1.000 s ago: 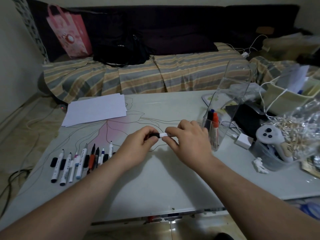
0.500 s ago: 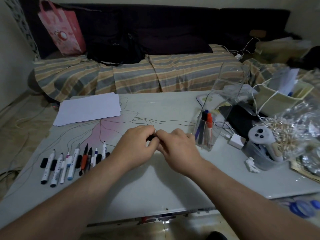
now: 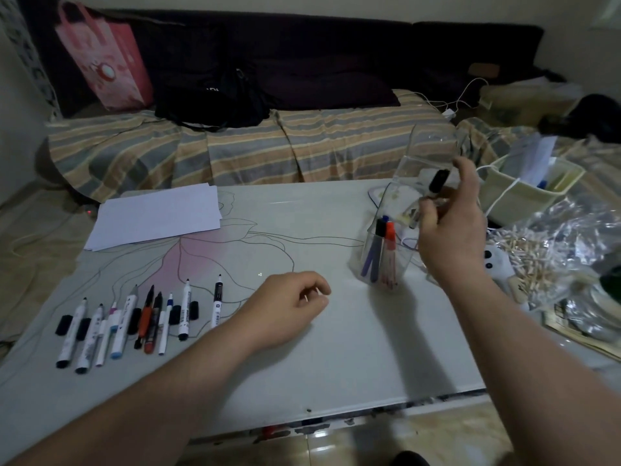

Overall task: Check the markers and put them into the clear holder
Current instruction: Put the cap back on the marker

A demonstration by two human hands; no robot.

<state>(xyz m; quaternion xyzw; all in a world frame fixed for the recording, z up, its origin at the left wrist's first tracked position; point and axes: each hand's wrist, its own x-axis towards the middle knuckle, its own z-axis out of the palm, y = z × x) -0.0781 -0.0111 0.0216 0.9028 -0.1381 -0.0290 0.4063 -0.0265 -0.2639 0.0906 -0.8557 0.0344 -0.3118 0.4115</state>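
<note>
My right hand (image 3: 448, 223) is raised over the clear holder (image 3: 408, 183) and pinches a black-capped marker (image 3: 437, 181), cap end up, above the holder's open top. Inside the holder stand three markers (image 3: 381, 253), black, blue and red capped. My left hand (image 3: 292, 304) rests on the white table (image 3: 369, 348) with its fingers loosely curled, holding nothing. A row of several uncapped markers (image 3: 134, 321) lies at the table's left, with loose black caps among them.
A stack of white paper (image 3: 158, 216) lies at the far left of the table. To the right of the holder sit a cream basket (image 3: 524, 186), a crinkled bag of wooden sticks (image 3: 537, 253) and a white controller (image 3: 497, 264). A striped sofa stands behind.
Both hands held the marker together at the table's middle. Now my right hand has carried it up and right over the holder, and my left hand has let go.
</note>
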